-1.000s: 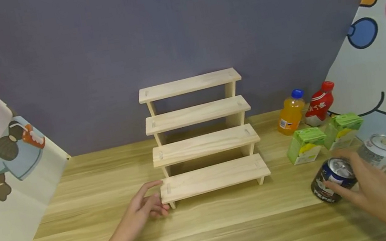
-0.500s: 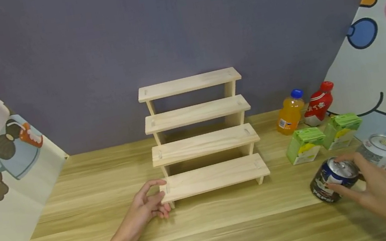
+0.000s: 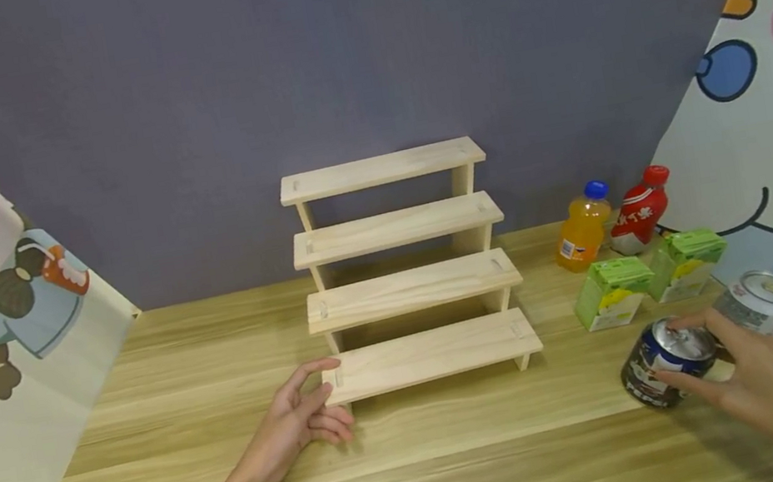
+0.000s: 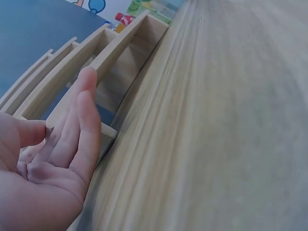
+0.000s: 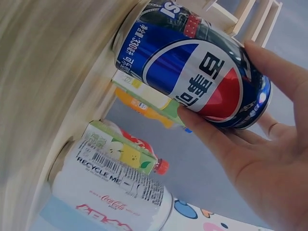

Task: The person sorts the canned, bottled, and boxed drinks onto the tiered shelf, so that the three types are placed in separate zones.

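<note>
Toward the right of the head view, my right hand (image 3: 764, 375) grips a dark blue and black Pepsi can (image 3: 661, 374) between thumb and fingers. The right wrist view shows the Pepsi can (image 5: 192, 72) close up, its base at the table surface. At centre is a pale wooden stepped display rack (image 3: 428, 357) with several tiers. My left hand (image 3: 290, 425) holds the left end of its lowest board, thumb and index finger on the board and the other fingers lower. In the left wrist view the left hand (image 4: 57, 154) partly hides that board end.
Beside the Pepsi can stands a white Coca-Cola can (image 3: 760, 300). Behind are two green juice cartons (image 3: 613, 293), an orange drink bottle (image 3: 582, 231) and a red bottle (image 3: 640, 213). A grey back wall (image 3: 357, 52) and printed side panels border the wood-grain table (image 3: 423, 471).
My left hand has shifted slightly right, bringing thumb and index finger further onto the lowest board. My right hand and the Pepsi can stay almost in place.
</note>
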Motion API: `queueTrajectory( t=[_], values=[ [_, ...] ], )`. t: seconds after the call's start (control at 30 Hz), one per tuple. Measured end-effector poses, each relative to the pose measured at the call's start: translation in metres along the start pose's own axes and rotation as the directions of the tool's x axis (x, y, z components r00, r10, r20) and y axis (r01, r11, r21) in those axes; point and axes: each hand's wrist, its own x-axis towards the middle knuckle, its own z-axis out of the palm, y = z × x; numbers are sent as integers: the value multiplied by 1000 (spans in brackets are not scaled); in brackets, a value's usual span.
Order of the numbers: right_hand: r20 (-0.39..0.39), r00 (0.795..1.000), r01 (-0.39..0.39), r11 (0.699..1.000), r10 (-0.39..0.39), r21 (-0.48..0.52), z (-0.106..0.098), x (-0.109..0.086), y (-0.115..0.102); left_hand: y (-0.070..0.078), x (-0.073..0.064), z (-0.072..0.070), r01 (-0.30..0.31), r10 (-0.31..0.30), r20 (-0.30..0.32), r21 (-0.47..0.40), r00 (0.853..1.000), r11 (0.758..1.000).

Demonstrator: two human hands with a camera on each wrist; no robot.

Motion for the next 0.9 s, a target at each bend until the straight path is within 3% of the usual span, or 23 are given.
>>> queueTrajectory(
  t=[0.23, 0.43, 0.67, 0.9],
  values=[
    [6, 1000, 15, 1000, -15, 2, 0, 5, -10, -1, 0, -1, -10, 16, 79, -74, 997, 997],
    [-68, 994, 91, 996, -90, 6, -5, 15, -20, -2, -1, -1, -24, 29, 78, -64, 997, 998],
    [-4, 998, 67, 997, -67, -33, -15, 26, -36, -9, -2, -2, -53, 60, 96, -68, 994, 996],
    [-22, 988, 152, 988, -153, -42, -25, 45, -53, -10, 1, -3, -74, 81, 99, -69, 992, 995]
  ],
)
